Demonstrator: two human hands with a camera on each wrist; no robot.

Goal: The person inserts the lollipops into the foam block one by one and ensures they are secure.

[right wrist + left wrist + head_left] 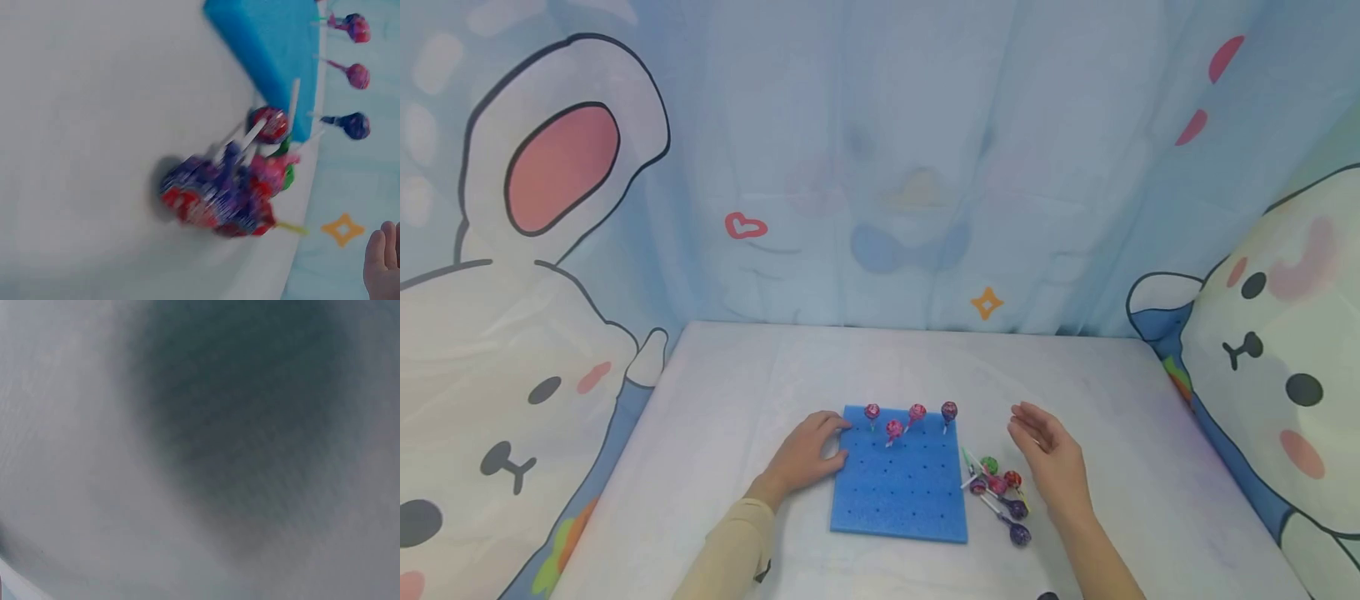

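Note:
A blue foam board (pixel 898 492) with rows of small holes lies on the table. Several wrapped lollipops stand by their sticks near its far edge, among them a pink lollipop (pixel 893 428) and a dark purple lollipop (pixel 949 410). My left hand (pixel 808 450) rests against the board's left edge, thumb and fingers apart. To the right of the board is a loose pile of lollipops, with a purple lollipop (pixel 1019 534) nearest me. Beside that pile, my right hand (pixel 1051 454) holds nothing, its fingers loosely bent. Only its fingertips (pixel 377 253) show in the right wrist view.
The white table (pixel 745 375) reaches back to a pale blue curtain (pixel 1037 167) with cartoon prints. A small dark object (pixel 1048 596) is cut off at the bottom edge of the head view. The left wrist view is a dark blur.

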